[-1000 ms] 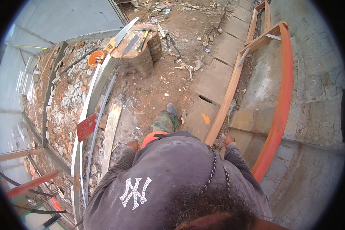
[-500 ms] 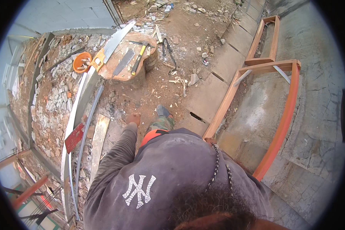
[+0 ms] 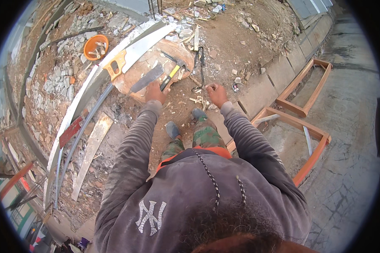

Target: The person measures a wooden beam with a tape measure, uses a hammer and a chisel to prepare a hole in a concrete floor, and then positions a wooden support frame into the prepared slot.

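Note:
My left hand (image 3: 156, 93) is at the near edge of a tree stump (image 3: 126, 84), its thumb and fingers apart around the butt of a hammer's (image 3: 169, 76) yellow and black handle. The hammer still lies on the stump; a firm grip does not show. Beside it lie a dark flat blade (image 3: 148, 78) and a handsaw (image 3: 145, 49) with an orange-yellow handle. My right hand (image 3: 217, 94) hovers right of the stump, fingers pinched together; what they hold, if anything, is too small to make out. A black strap-like thing (image 3: 201, 67) lies on the ground beyond it.
An orange bucket (image 3: 96, 47) with wood pieces stands left on rubble. A long pale beam (image 3: 78, 101), metal strip (image 3: 86, 114) and plank (image 3: 90, 154) lie along my left. Wooden frames (image 3: 314, 135) rest on concrete at right. Wood scraps (image 3: 198, 101) litter the dirt.
My left hand has moved forward to the stump and hammer handle. My right hand has come up from my side into the space right of the stump. The view has turned rightward.

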A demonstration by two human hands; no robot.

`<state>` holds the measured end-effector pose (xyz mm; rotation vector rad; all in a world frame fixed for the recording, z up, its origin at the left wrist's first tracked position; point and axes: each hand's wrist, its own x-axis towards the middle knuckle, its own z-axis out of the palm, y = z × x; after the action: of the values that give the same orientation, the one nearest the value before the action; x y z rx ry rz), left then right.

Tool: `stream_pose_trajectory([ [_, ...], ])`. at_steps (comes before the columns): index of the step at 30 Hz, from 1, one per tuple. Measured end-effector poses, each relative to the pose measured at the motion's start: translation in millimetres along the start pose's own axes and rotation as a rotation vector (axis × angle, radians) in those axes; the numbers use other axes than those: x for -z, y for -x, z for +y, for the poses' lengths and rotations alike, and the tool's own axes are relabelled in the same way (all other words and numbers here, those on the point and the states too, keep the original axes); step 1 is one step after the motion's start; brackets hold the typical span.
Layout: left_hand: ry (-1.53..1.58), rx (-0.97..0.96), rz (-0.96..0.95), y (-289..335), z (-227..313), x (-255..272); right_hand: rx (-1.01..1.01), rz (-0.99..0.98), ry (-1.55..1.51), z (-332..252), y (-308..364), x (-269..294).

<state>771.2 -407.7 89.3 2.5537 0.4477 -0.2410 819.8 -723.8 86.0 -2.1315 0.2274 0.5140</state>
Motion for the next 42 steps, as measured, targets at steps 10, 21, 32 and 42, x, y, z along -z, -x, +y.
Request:
stream_pose_trajectory([
  [10, -0.097, 0.142, 0.147, -36, 20, -38, 0.295, -0.336, 0.291, -162, -184, -85],
  [21, -0.016, 0.236, 0.178, -13, 48, -30, 0.399, -0.629, 0.8, -203, -220, -99],
  [32, 0.054, 0.568, 0.338, 64, 41, -9, 0.552, -0.72, 0.79, -183, -242, -94],
  [42, 0.302, 0.709, 0.829, -64, 69, -74, 0.485, -0.667, 0.889, -169, -200, -71],
])
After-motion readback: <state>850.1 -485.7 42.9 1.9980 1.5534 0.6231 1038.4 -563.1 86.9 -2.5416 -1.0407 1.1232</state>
